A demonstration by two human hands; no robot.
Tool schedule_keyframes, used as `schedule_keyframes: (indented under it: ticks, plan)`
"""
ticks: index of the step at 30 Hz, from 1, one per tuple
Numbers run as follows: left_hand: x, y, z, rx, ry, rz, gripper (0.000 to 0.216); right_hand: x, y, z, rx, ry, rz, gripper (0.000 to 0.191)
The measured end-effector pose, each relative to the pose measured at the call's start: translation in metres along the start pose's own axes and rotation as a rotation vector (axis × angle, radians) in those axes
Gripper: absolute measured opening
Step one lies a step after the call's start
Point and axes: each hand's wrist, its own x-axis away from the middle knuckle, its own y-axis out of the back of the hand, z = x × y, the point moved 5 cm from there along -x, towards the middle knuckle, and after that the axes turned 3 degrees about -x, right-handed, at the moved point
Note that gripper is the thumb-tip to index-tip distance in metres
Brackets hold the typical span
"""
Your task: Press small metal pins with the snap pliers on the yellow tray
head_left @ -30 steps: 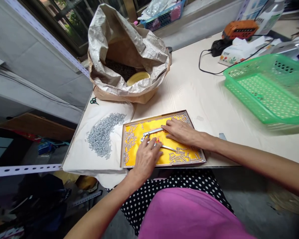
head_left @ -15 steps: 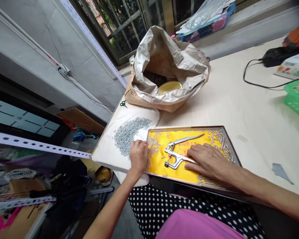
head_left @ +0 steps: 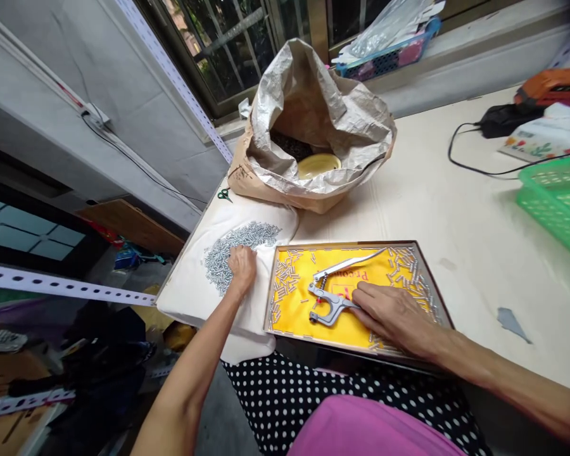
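My left hand (head_left: 242, 265) is at the right edge of a pile of small silvery metal pins (head_left: 218, 263), its fingers curled down. Whatever is between those fingertips is hidden. The pins are heaped on a padded white cloth (head_left: 185, 288). With thumb and fingers, my right hand (head_left: 392, 313) grips the lower handle of hand press pliers (head_left: 332, 304) with a spring between spread handles. The pliers lie over a shallow tray (head_left: 270, 297) lined with yellow fabric (head_left: 294, 316). More pins are scattered along the tray's left and right ends.
Behind the tray stands an open paper sack (head_left: 285, 190) with a yellow bowl (head_left: 318, 166) inside. Small green scissors (head_left: 225, 195) lie near the table's left edge. On the right are a green basket (head_left: 551, 202), a black cable (head_left: 451, 152) and a grey scrap (head_left: 513, 323).
My left hand has moved left from the tray's edge to the pin pile. My right hand has closed on the pliers' lower handle, and the pliers have tilted slightly. The view has shifted a little.
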Motion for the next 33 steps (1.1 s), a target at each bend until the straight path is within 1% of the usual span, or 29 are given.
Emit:
schedule_keyframes:
  ticks: [3, 7, 9, 11, 13, 16, 18, 20, 22, 23, 24, 26, 27, 29, 31, 33]
  plan:
    - [-0.003, -0.002, -0.002, 0.012, -0.054, 0.033, 0.025, 0.004, 0.010, 0.002, 0.049, 0.001, 0.002, 0.021]
    - [0.001, -0.001, -0.001, 0.046, -0.146, 0.057, 0.026, 0.016, 0.019, -0.001, 0.002, -0.049, 0.139, 0.019]
    - [0.002, -0.001, 0.000, 0.075, -0.155, 0.066, 0.024, 0.020, 0.018, -0.002, -0.005, -0.082, 0.192, 0.019]
    - [0.000, -0.001, 0.000, 0.108, -0.141, 0.068, 0.024, 0.018, 0.012, 0.001, -0.010, -0.100, 0.216, 0.018]
    - [-0.003, -0.001, 0.000, 0.138, -0.114, 0.065, 0.024, 0.007, 0.003, 0.006, -0.038, -0.091, 0.201, 0.017]
    - [-0.008, 0.003, -0.002, 0.176, -0.084, 0.049, 0.026, -0.014, -0.005, 0.015, -0.098, -0.061, 0.144, 0.019]
    - [-0.008, 0.010, -0.004, 0.202, -0.084, 0.031, 0.027, -0.022, -0.002, 0.014, -0.087, -0.066, 0.099, 0.022]
    - [-0.002, 0.022, -0.005, 0.231, -0.090, 0.012, 0.029, -0.020, 0.006, 0.008, -0.047, -0.070, 0.047, 0.026]
    - [0.012, 0.034, -0.008, 0.389, -0.074, 0.046, 0.027, -0.011, 0.013, -0.002, -0.006, -0.051, 0.014, 0.029]
    - [0.024, 0.038, -0.011, 0.552, -0.059, 0.105, 0.025, -0.005, 0.014, -0.006, 0.015, -0.034, 0.011, 0.029]
    - [0.037, 0.040, -0.016, 0.765, -0.027, 0.187, 0.024, 0.001, 0.015, -0.010, 0.040, -0.018, 0.011, 0.029]
    - [0.071, 0.041, -0.035, 1.054, -0.032, 0.379, 0.027, 0.009, 0.011, -0.015, 0.096, 0.002, 0.018, 0.029]
    - [0.087, 0.040, -0.045, 1.124, -0.026, 0.456, 0.027, 0.011, 0.009, -0.016, 0.124, 0.010, 0.023, 0.028]
    - [0.116, 0.035, -0.063, 1.201, 0.012, 0.548, 0.028, 0.012, 0.003, -0.014, 0.162, 0.028, 0.033, 0.027]
    - [0.135, 0.027, -0.077, 1.218, 0.036, 0.591, 0.027, 0.009, 0.001, -0.011, 0.180, 0.044, 0.041, 0.026]
    - [0.143, 0.019, -0.084, 1.213, 0.049, 0.595, 0.026, 0.006, 0.002, -0.008, 0.193, 0.056, 0.048, 0.025]
